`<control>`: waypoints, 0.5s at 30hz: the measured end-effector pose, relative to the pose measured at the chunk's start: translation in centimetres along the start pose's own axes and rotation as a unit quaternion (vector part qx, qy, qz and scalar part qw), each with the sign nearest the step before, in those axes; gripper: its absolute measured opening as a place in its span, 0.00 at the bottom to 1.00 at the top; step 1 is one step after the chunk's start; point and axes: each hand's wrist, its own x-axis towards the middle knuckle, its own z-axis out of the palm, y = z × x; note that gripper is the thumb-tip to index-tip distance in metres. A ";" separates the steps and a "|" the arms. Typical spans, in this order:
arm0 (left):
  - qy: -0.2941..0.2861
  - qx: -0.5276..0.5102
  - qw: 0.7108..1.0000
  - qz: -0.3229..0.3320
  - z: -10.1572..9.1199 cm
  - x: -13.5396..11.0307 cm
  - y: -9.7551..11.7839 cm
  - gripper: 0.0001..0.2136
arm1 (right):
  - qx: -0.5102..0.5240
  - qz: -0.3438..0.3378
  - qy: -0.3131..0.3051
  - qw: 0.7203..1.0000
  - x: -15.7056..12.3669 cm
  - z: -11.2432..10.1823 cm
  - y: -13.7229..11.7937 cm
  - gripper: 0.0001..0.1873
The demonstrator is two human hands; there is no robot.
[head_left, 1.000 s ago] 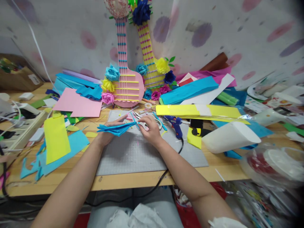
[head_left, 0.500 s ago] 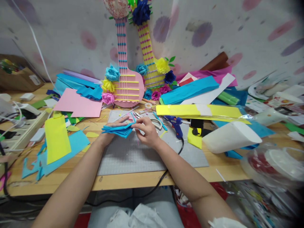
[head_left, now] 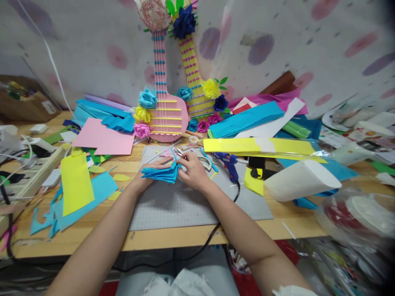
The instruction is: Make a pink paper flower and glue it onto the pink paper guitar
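A layered stack of blue crepe paper (head_left: 160, 174) is held above the grey cutting mat (head_left: 173, 213). My left hand (head_left: 151, 169) supports it from behind and below on the left, its fingers partly hidden by the paper. With thumb and forefinger, my right hand (head_left: 191, 170) pinches the right end of the layers. A thin blue strip stands up behind that pinch. Just beyond my right hand lie scissors (head_left: 206, 163) with pale handles, partly covered by the hand. The blue glue gun (head_left: 228, 164) rests on the mat to the right.
Two paper guitars, one pink (head_left: 169, 115) and one yellow (head_left: 197, 94), lean on the back wall. A yellow paper roll (head_left: 290, 147) and a white roll (head_left: 304, 181) lie right. Yellow paper (head_left: 76, 185) and a power strip (head_left: 46, 176) are left. A black cord crosses the table's front edge.
Both hands and the blue paper have shifted slightly right in view. The stack now shows its layered edges more, fanned toward me. My right hand still pinches its right end.
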 end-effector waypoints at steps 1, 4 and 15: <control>0.001 0.012 1.000 -0.011 0.0 0.1 -0.2 0.15 | -0.023 -0.002 -0.009 1.000 0.0 0.1 0.0 0.14; 0.019 0.027 0.999 -0.033 0.3 0.3 -0.5 0.19 | -0.083 -0.010 -0.037 0.996 0.0 0.1 0.1 0.14; 0.062 0.011 0.997 -0.045 0.8 -0.1 0.8 0.19 | -0.106 -0.107 -0.089 0.985 0.3 -0.1 0.9 0.10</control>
